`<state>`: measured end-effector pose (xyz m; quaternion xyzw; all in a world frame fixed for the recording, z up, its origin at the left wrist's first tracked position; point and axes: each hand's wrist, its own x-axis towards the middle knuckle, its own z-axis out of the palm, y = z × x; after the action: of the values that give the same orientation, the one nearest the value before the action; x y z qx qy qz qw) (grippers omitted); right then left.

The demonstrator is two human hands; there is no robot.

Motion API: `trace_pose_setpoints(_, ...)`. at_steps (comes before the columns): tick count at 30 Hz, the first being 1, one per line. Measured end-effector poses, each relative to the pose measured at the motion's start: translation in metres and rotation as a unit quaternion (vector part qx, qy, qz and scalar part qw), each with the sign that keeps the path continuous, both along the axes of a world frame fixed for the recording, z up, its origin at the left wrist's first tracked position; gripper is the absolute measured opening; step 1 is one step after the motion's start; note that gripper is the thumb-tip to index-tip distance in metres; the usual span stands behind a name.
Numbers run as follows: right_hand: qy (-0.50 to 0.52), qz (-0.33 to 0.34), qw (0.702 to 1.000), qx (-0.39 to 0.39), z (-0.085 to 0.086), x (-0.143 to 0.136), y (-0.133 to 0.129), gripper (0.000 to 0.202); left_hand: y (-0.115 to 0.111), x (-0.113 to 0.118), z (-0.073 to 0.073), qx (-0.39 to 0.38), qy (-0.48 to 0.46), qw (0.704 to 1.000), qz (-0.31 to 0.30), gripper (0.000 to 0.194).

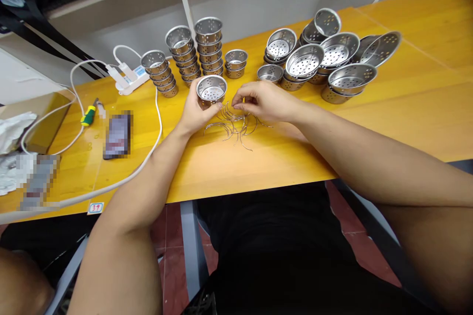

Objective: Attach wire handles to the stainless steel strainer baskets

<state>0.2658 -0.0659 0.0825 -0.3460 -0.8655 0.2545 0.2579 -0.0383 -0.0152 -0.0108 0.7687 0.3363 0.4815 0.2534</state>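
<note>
My left hand point(194, 112) is closed around a small perforated metal cup point(211, 89), its mouth tilted up toward me. Just to the right, my right hand point(256, 101) is pinched, its fingertips at the upper edge of a loose pile of thin curved wires point(242, 128). Whether a wire is between those fingertips is too fine to make out. The pile lies on the yellow table point(207, 170) below both hands. Behind the cup stand a tall stack of similar cups point(209, 49) and a short stack point(235, 63).
Wider perforated baskets point(340, 51) are stacked at the back right. At the left are a power strip point(133, 80) with white cables, a green-and-yellow screwdriver point(88, 115), a pixelated phone-like object point(117, 135) and a cardboard box point(51, 123). Part of another person point(22, 280) shows at lower left.
</note>
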Motion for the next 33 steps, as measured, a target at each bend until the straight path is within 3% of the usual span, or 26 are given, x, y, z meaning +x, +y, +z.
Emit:
trace_pose_setpoints(6,0.06,-0.045,0.997,0.007,-0.002,0.004,0.006,0.039,0.002,-0.002,0.0,0.016,-0.006,1.0,-0.012,0.103)
trace_pose_setpoints(13,0.126,-0.118,0.984,-0.054,-0.006,0.001,0.006,0.065,-0.001,-0.001,0.001,0.021,0.002,1.0,-0.007,0.102)
trace_pose_setpoints(22,0.1,-0.12,0.988,-0.011,-0.006,-0.001,0.01,0.068,-0.012,0.006,0.008,0.007,0.023,1.0,-0.011,0.11)
trace_pose_setpoints(33,0.113,-0.132,0.985,-0.003,-0.005,-0.004,0.007,0.08,-0.014,0.007,0.009,0.043,0.031,0.998,-0.025,0.111)
